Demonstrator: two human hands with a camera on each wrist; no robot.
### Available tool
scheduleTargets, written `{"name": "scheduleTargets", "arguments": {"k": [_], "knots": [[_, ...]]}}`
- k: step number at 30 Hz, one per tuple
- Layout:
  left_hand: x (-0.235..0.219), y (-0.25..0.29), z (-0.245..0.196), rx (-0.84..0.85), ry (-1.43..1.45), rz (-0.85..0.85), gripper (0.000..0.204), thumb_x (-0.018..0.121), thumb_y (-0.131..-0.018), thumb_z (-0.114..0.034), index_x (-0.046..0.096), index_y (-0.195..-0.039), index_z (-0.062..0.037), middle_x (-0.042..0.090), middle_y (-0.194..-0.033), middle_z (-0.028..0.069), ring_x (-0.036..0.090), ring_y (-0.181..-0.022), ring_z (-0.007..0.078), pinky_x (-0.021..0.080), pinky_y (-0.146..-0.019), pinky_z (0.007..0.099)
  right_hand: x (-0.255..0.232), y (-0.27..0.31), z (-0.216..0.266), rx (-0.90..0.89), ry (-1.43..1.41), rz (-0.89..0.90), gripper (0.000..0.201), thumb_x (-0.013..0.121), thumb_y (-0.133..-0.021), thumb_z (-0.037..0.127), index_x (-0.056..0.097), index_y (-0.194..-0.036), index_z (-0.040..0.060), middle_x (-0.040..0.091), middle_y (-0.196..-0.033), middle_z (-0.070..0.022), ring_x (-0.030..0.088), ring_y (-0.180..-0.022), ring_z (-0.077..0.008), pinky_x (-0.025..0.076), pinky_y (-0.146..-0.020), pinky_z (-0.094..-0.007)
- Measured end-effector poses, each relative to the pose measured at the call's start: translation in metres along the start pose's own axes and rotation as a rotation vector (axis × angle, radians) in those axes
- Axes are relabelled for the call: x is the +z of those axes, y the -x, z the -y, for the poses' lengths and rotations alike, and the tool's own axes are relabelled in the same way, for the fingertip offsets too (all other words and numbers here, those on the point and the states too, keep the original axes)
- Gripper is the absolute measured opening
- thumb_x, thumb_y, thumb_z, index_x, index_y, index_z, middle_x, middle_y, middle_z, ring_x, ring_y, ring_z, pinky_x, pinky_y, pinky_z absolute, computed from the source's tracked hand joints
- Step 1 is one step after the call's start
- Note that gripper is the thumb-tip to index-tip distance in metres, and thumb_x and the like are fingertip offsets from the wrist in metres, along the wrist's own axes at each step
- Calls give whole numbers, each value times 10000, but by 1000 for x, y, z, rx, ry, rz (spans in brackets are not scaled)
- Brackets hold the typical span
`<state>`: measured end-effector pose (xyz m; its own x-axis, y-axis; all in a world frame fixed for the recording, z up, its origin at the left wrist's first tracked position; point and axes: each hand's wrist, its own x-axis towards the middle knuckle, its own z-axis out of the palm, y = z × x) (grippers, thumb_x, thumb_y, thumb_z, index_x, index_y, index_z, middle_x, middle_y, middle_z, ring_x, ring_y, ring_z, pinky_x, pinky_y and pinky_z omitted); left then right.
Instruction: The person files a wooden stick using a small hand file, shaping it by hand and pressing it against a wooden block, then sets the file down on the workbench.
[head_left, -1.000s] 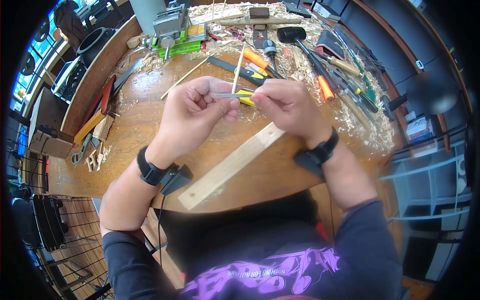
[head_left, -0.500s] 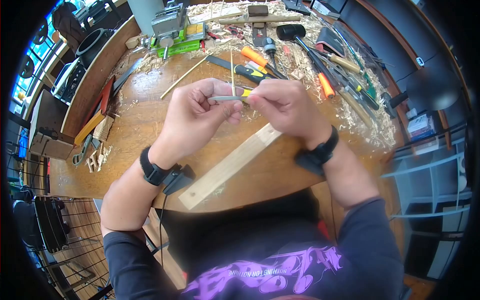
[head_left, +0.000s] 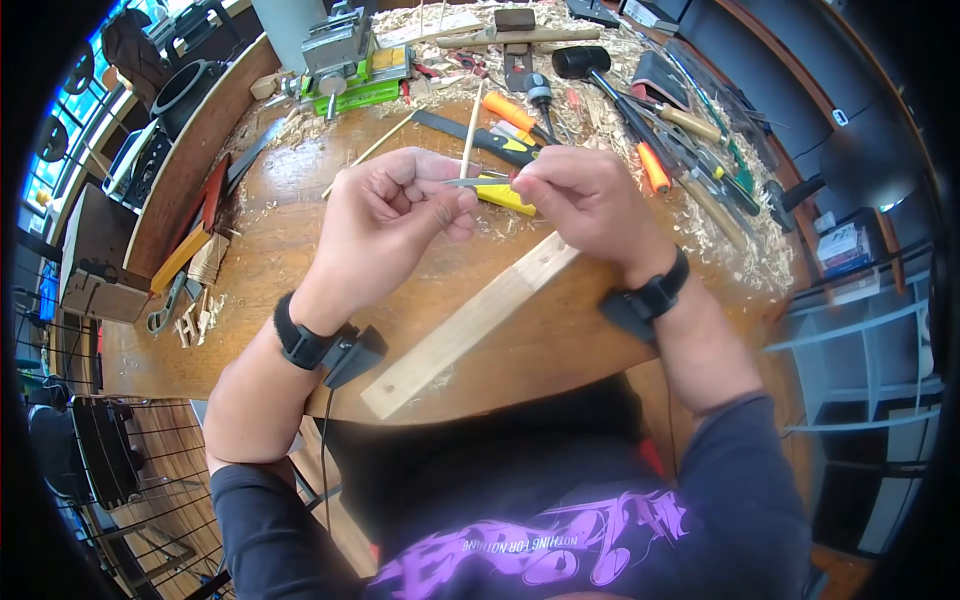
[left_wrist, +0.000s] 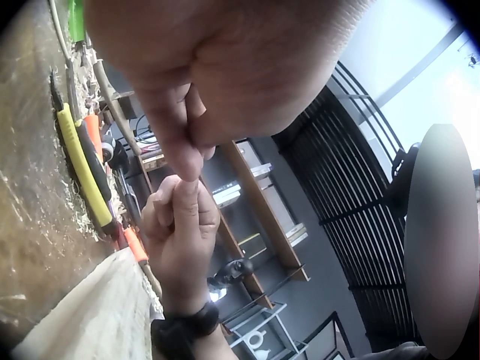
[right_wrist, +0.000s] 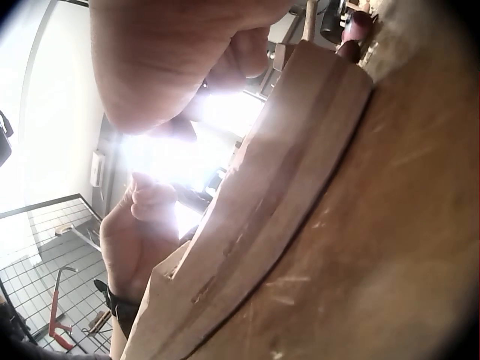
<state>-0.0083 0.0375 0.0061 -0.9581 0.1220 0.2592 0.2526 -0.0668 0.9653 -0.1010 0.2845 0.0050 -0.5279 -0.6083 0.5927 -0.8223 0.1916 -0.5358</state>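
In the head view my left hand (head_left: pixel 385 215) pinches a thin wooden stick (head_left: pixel 472 130) between thumb and fingers, and the stick points away from me. My right hand (head_left: pixel 590 210) grips one end of a narrow grey strip (head_left: pixel 475 182). The strip's other end meets the left fingertips and crosses the stick's near end; what it is made of I cannot tell. Both hands are held up over the table, their fingertips close together. The left wrist view shows the right hand (left_wrist: pixel 184 232) beyond the left fingers, while the right wrist view shows the left hand (right_wrist: pixel 135 240).
A flat wooden board (head_left: pixel 465 325) lies below the hands. Beyond them are a yellow handle (head_left: pixel 508 195), a yellow-and-black handled tool (head_left: pixel 500 145), a mallet (head_left: pixel 580 63) and a vise (head_left: pixel 340 60) among shavings. Scissors (head_left: pixel 165 305) lie at left on the wooden table (head_left: pixel 270 330).
The stick swings upright, then leans right again at its far end. My right hand has shifted slightly right, drawing the strip along. The left hand stays nearly in place.
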Motion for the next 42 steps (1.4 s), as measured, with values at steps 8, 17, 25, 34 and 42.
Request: {"name": "scheduleTargets", "arguments": {"k": [8,17,25,34,42], "knots": [[1,1,2,-22,-17,-8,163,687,-1046,38,703,-1203,77,791,-1039,95,757,-884,114,633,-804,251,9,0,-2,-14,-48,-5,115,788,-970,146,805,-940,36,711,-757,-118,669,-645,-266,516,-595,-374],[-2,0,3,-22,-45,-16,165,679,-1049,43,696,-1210,75,793,-1033,104,767,-880,129,636,-813,256,4,2,-12,-27,-43,23,134,776,-997,156,811,-972,29,694,-736,-106,651,-618,-235,499,-578,-351],[-6,-1,3,54,-38,-29,224,719,-1053,-8,709,-1261,76,781,-993,87,744,-859,125,622,-791,270,8,2,-10,-65,-51,-18,130,777,-996,160,795,-954,39,678,-734,-99,628,-606,-228,480,-573,-358],[-3,-2,5,28,-38,-28,208,731,-1046,-18,726,-1239,61,791,-999,93,760,-873,138,640,-806,282,7,3,-5,-54,-17,-28,118,770,-992,146,794,-952,38,671,-709,-99,631,-593,-220,482,-576,-358],[-3,-3,8,-43,13,11,219,728,-1046,-12,695,-1246,71,808,-1055,134,786,-887,146,658,-822,277,10,4,-3,-13,-37,-48,114,763,-991,130,836,-999,42,697,-709,-104,644,-593,-202,486,-558,-342]]}}
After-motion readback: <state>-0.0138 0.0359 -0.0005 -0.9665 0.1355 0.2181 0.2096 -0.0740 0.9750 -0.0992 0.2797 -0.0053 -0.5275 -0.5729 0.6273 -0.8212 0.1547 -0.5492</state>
